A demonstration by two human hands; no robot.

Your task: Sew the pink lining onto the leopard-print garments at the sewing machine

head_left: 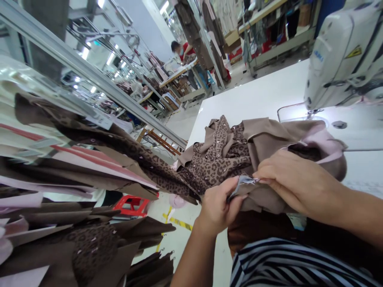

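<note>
A brown garment with leopard-print panels (221, 155) and a pink lining lies bunched along the near edge of the white sewing table (257, 95). My left hand (220, 203) pinches a folded edge of it, where a bit of grey-blue fabric shows between thumb and fingers. Just to the right, my right hand (296, 183) is closed on the same edge, its fingertips close to the left ones. The garment's pink-lined opening lies beyond my right hand. Part of the cloth hangs over the table edge below both hands.
A white sewing machine (338, 59) stands at the upper right. Brown, pink and leopard-print garments (89, 235) hang along the left under a metal rail (98, 79). A red stool (131, 205) is on the floor behind them. Farther back, a person (182, 50) sits at another table.
</note>
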